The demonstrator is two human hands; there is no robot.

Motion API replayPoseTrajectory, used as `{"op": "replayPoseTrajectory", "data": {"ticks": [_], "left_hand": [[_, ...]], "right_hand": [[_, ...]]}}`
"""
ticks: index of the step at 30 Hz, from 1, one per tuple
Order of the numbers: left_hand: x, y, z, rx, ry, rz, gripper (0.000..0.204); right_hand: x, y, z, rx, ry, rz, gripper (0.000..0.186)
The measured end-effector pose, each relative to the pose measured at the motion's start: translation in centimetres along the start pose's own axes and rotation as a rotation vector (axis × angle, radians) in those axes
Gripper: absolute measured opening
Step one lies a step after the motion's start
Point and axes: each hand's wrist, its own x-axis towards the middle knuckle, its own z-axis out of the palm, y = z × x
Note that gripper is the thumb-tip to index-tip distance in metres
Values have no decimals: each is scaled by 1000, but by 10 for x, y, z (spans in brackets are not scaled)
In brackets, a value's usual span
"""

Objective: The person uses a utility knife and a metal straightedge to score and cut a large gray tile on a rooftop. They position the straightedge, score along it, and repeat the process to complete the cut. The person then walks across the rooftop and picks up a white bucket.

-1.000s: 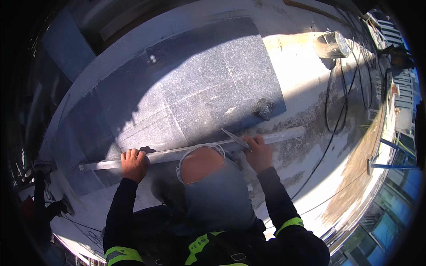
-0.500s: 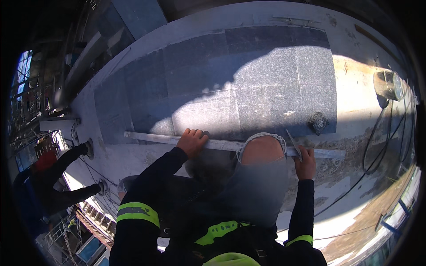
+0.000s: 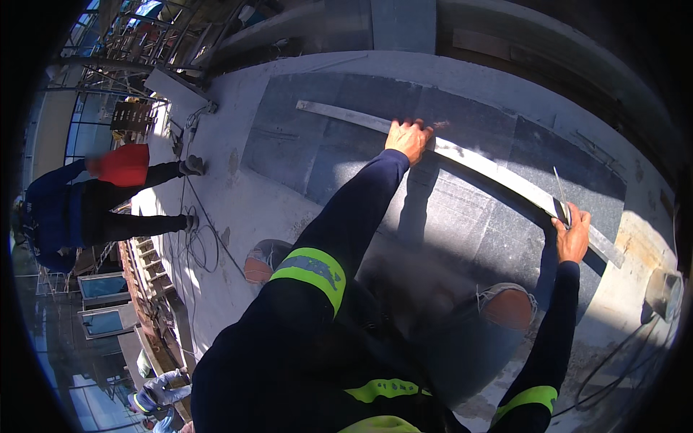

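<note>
A long pale metal straightedge (image 3: pixel 498 175) lies slantwise in front of me over dark grey tiles (image 3: pixel 462 206). My left hand (image 3: pixel 409 139) is closed over its middle left part, arm stretched forward. Towards its right end my right hand (image 3: pixel 572 234) is closed on the bar. A thin pointed metal blade (image 3: pixel 560 186) also sticks up out of the right hand; its handle is hidden by the fingers. Below the bar a dark shadow band runs along the tiles.
A round metal bucket (image 3: pixel 663 294) stands at the far right, with dark cables below it. Another person (image 3: pixel 94 202), beside something red, stands at the left near loose cables (image 3: pixel 206 242). People also show at the lower left. Scaffolding (image 3: pixel 155 29) rises at the upper left.
Both hands have moved the straightedge forward, away from my knees and farther over the tiles. My view has turned, so the other person and the bucket appear shifted.
</note>
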Motion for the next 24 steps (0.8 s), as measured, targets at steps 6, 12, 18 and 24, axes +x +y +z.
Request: {"op": "replayPoseTrajectory", "data": {"ticks": [6, 12, 18, 24], "left_hand": [[-21, -4, -23, -234, -151, 31, 49], [-138, 0, -161, -305, -547, 400, 52], [-204, 13, -200, -530, -433, 362, 59], [-193, 14, -183, -421, -417, 333, 53]], "right_hand": [[65, -15, 60, -71, -44, -10, 53], [86, -37, 77, -101, -80, 66, 56], [107, -101, 106, -234, -134, -74, 48], [101, -108, 96, -153, -195, -134, 63]]}}
